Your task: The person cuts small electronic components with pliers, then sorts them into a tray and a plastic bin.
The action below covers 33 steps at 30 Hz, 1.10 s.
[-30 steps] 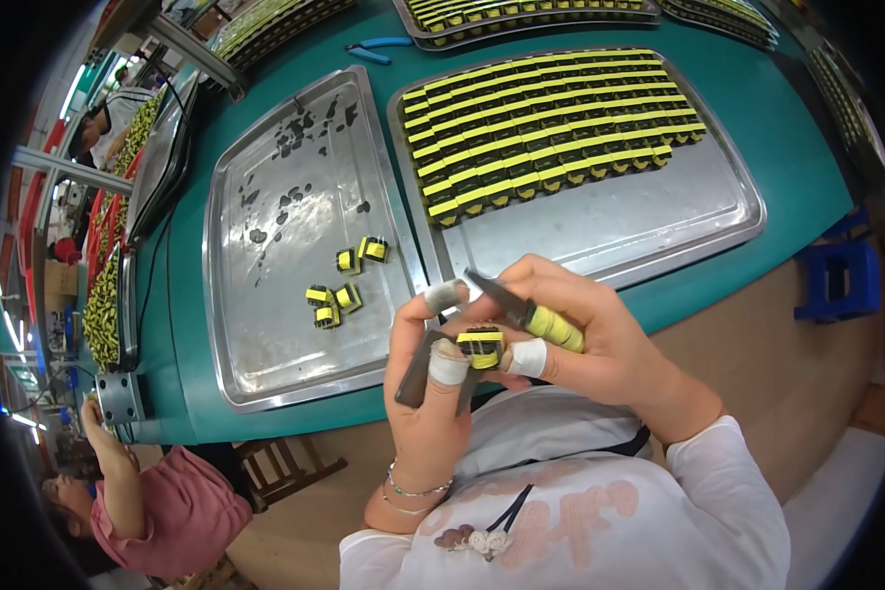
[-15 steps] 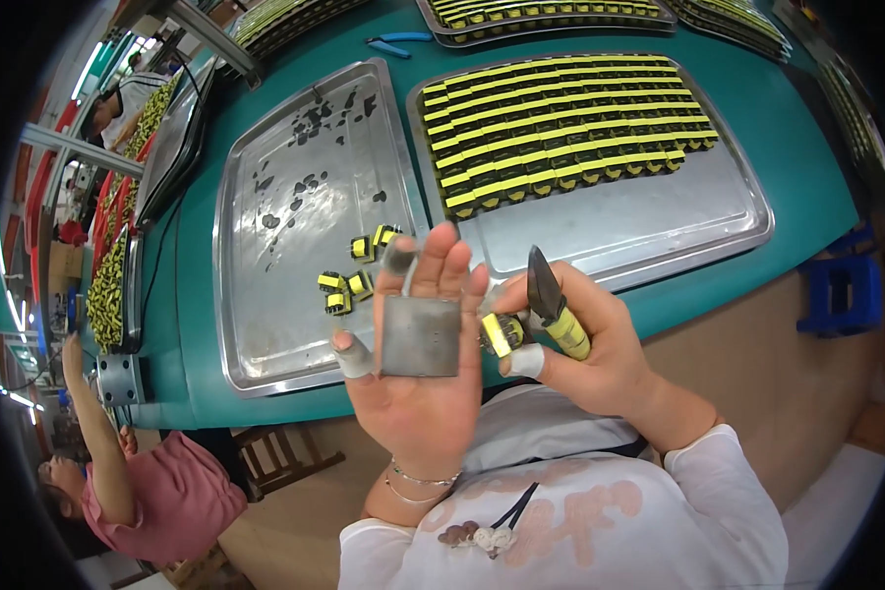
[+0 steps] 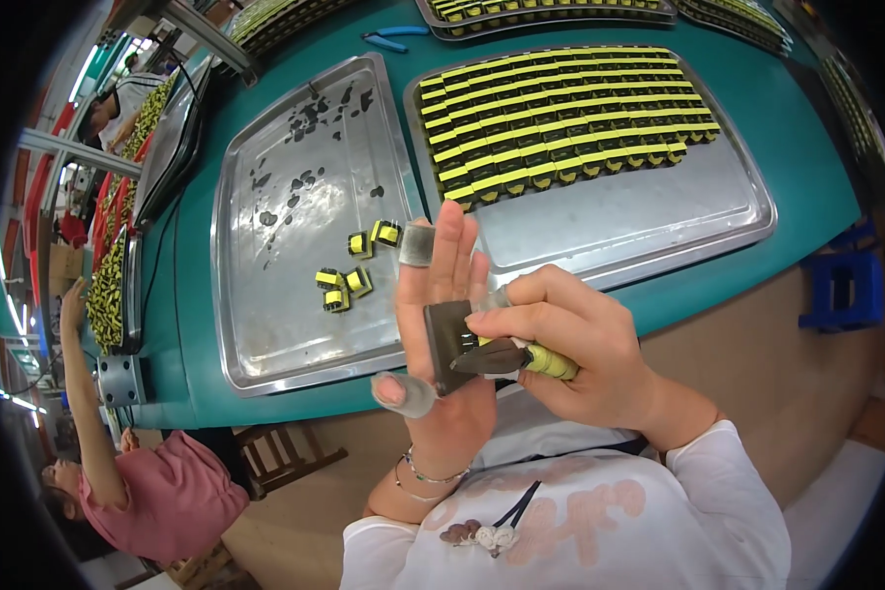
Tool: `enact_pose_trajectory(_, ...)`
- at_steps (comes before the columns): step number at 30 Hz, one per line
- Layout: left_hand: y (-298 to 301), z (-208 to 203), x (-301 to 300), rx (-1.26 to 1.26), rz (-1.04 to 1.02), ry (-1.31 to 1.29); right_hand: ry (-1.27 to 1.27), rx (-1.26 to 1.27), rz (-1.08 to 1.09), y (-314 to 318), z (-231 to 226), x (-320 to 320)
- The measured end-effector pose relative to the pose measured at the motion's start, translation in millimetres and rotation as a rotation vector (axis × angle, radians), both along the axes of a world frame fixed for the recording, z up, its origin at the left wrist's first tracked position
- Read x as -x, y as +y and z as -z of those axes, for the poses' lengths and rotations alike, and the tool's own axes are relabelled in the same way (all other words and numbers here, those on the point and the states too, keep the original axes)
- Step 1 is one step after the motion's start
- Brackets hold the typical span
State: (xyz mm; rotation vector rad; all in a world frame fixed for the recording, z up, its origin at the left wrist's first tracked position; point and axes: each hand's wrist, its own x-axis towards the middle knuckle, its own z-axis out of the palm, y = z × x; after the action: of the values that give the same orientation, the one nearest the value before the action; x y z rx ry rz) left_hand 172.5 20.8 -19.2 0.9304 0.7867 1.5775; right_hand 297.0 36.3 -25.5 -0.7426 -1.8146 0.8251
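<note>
My left hand [image 3: 465, 411] is palm up, fingers stretched out, and bears a dark grey square plate [image 3: 444, 332] across the palm and finger bases. Grey covers wrap its index finger and thumb. My right hand [image 3: 595, 344] is closed around nippers [image 3: 553, 362] with dark jaws and yellow-wrapped handles, jaws pointing left across the plate. Its fingers also pinch a small transformer against the plate; only its pins and a bit of yellow show. On the left metal tray [image 3: 265, 359] lie several loose yellow-and-black transformers [image 3: 359, 245].
Rows of yellow-and-black transformers [image 3: 560, 123] fill much of the right metal tray [image 3: 649, 231]. Blue-handled pliers [image 3: 393, 37] lie behind on the green table [image 3: 806, 177]. A person in pink [image 3: 167, 497] is at the left, and a blue stool [image 3: 841, 293] stands at the right.
My right hand has moved left and turned, bringing the transformer onto the plate and swinging the nippers from upright to level. My left hand has shifted right, and the plate is now angled.
</note>
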Motion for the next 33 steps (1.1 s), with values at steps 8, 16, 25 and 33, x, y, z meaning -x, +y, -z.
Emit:
enact_pose_trajectory(8,1,6,2,0.006,0.025,0.174,0.066,0.061,-0.01,5,1,3)
enact_pose_trajectory(16,-2,-5,2,0.258,0.208,-0.051,-0.026,-0.117,-0.019,8,2,-3)
enact_pose_trajectory(25,-11,11,25,0.132,0.413,0.091,-0.099,-0.428,-0.082,6,20,-4)
enact_pose_trajectory(33,-17,-5,66,0.09,-0.13,0.767,-0.045,-0.356,0.047,-5,-1,-8)
